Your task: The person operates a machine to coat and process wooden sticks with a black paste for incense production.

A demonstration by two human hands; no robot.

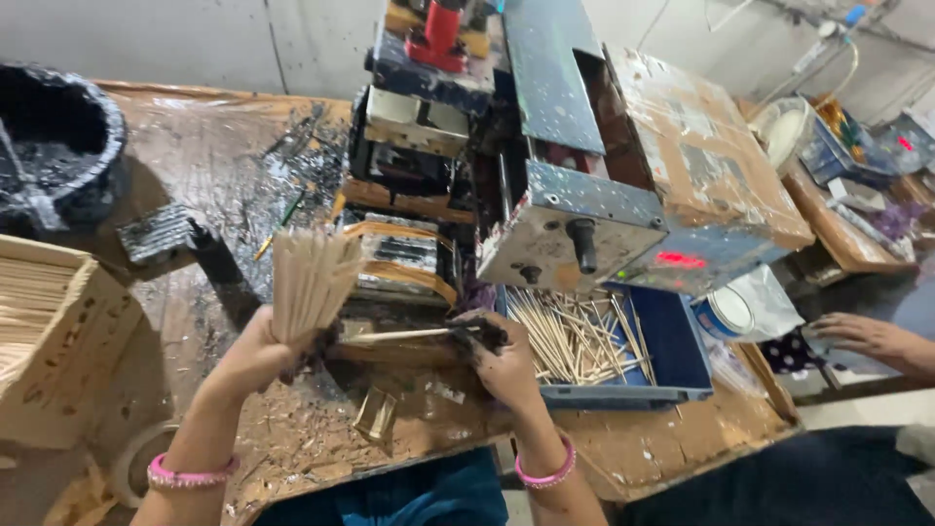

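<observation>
My left hand (261,353) grips a thick bundle of pale wooden sticks (310,281), held upright and fanned at the top. My right hand (499,358), its fingertips stained black, pinches a single wooden stick (399,335) that lies level between the two hands, in front of a paint-spattered machine (570,209). Just right of my right hand, a blue tray (672,356) holds several loose sticks (575,336). Both wrists wear pink bracelets.
A wooden box of sticks (54,336) stands at the left. A black-stained bucket (58,136) sits at the back left. The workbench (205,156) is covered in dark paint and scraps. Another person's hand (867,339) rests at the right, near a white tin (729,312).
</observation>
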